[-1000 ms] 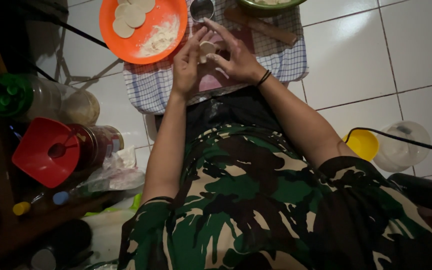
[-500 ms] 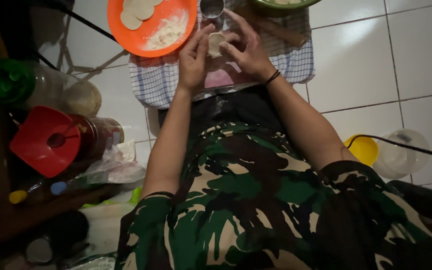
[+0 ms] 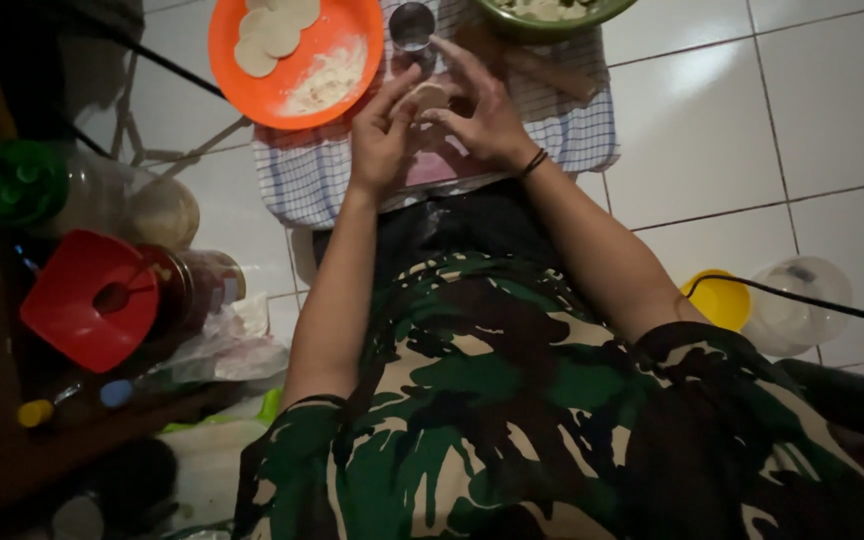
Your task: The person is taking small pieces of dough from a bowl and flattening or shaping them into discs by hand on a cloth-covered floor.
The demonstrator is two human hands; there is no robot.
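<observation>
Pale dough round, pinched between both hands' fingers

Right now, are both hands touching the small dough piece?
Touching. The head view shows the left hand and right hand pinching the pale dough piece between their fingertips.

The dough disc is small, round and pale — held up between both hands near the top centre of the frame, above the checked cloth. The left hand pinches its left edge with thumb and forefinger, the other fingers curled. The right hand cups its right side, fingers spread, a dark band on the wrist. Only the disc's upper face shows — the fingers hide its rim, so whether it is flat or folded cannot be told.
</observation>
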